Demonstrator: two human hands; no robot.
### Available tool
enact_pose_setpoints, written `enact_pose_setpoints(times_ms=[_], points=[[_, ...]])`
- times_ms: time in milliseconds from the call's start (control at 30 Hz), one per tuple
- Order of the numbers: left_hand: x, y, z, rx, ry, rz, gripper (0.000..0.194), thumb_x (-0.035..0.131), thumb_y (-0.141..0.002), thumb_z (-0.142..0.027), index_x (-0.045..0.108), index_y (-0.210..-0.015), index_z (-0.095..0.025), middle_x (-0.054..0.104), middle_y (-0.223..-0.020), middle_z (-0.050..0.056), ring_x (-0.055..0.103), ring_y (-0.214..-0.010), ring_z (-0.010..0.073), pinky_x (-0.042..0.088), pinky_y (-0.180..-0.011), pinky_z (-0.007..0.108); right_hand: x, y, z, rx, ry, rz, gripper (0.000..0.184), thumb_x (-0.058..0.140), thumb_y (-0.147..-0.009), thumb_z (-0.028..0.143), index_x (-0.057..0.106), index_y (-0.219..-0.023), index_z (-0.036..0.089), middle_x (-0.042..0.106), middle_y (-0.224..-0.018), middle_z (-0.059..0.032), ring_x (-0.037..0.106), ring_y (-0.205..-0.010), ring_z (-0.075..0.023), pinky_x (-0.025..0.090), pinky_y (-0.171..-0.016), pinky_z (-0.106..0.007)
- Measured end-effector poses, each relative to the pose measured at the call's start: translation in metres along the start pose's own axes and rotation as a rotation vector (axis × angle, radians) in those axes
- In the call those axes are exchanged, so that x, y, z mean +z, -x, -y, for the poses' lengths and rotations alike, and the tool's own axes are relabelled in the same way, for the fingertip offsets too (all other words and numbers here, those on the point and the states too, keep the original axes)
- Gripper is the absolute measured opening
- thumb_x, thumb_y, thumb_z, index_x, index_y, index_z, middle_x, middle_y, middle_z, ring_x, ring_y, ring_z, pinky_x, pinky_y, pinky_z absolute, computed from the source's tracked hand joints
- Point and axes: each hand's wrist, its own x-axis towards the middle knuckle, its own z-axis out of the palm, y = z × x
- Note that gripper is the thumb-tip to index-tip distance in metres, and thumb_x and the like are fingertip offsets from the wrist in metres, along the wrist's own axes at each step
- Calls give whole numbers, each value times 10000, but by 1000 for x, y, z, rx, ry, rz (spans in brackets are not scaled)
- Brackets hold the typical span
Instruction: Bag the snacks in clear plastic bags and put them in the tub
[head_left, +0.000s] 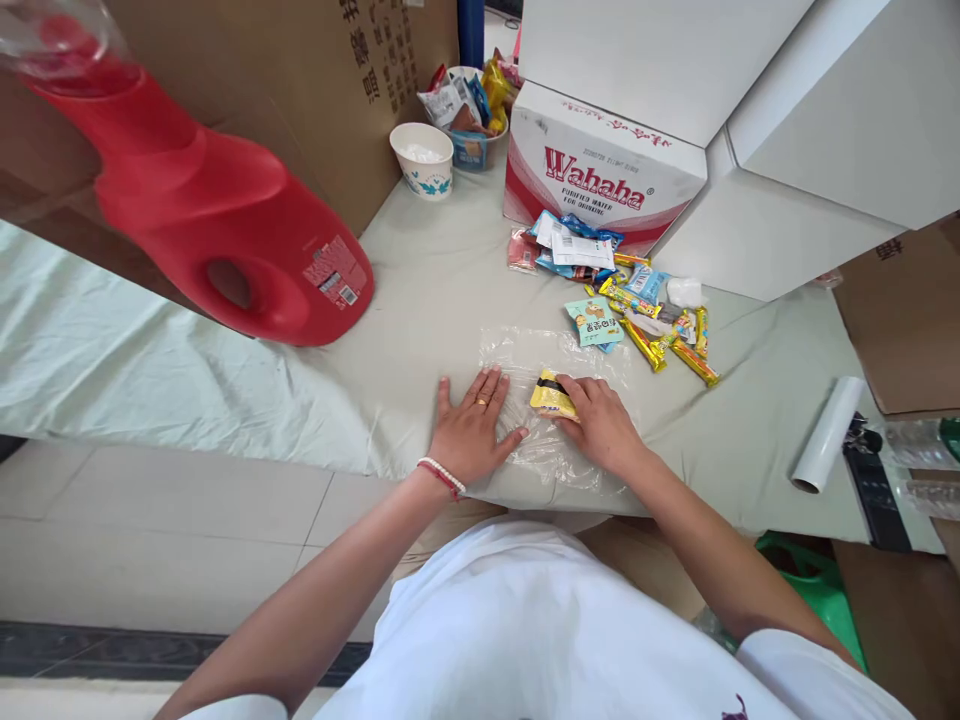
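My left hand (471, 425) lies flat with its fingers spread, pressing the left part of a clear plastic sheet (517, 350) against the cloth. A small yellow snack packet (553, 397) with a dark band sits on the sheet, and my right hand (600, 420) grips its right end. Just beyond my right hand is a pale green snack packet (595, 322), on the sheet's far edge. Past it lie several thin yellow snack sticks (643, 342) and a heap of blue and white packets (574, 248).
A large red jug (247, 230) stands at the left by a cardboard box (300, 100). Behind are a paper cup (424, 165), a tub of snacks (469, 150) and a Wahaha water carton (600, 165). A white roll (829, 435) lies at the right.
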Motion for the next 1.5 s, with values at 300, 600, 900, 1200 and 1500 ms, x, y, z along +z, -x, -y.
enact_pose_setpoints(times_ms=[300,600,900,1200,1500], points=[[-1,6,4,35,-2,5,752,431,-978,-565,273,-1606,-184,298,-1650,184,314,-1529,347,7,-1227,702,-15,-18,-10,-213,-37,6,571,597,-958,291,456,-1508,235,589,-1332,-154,508,-1208,-336,397,-1055,-501],[-16,33,10,276,110,-299,399,512,-903,-229,625,-1286,-230,647,-1392,122,494,-1416,278,259,-1241,539,-42,20,-15,-298,-255,-45,491,586,-968,312,477,-1440,230,548,-1387,-158,512,-1266,-302,441,-1077,-512],[-16,20,28,427,286,117,341,521,-929,-256,625,-1251,-211,594,-1441,132,498,-1401,276,257,-1244,549,9,103,-32,-190,-385,-66,202,511,-1014,207,642,-1163,246,629,-1227,-116,571,-1152,-254,512,-972,-470],[-40,-2,36,63,609,123,350,457,-981,-489,636,-1108,-216,731,-1006,57,676,-899,210,520,-820,327,-26,50,-39,-90,-633,-126,197,506,-1021,294,685,-1077,233,682,-1053,-75,644,-972,-187,509,-883,-343],[-23,-26,23,-198,814,-159,359,529,-887,-487,571,-683,-195,558,-666,-10,520,-674,140,407,-670,260,-41,-17,-74,182,-819,58,324,598,-884,463,693,-998,175,613,-745,-3,519,-645,-140,399,-609,-259]])
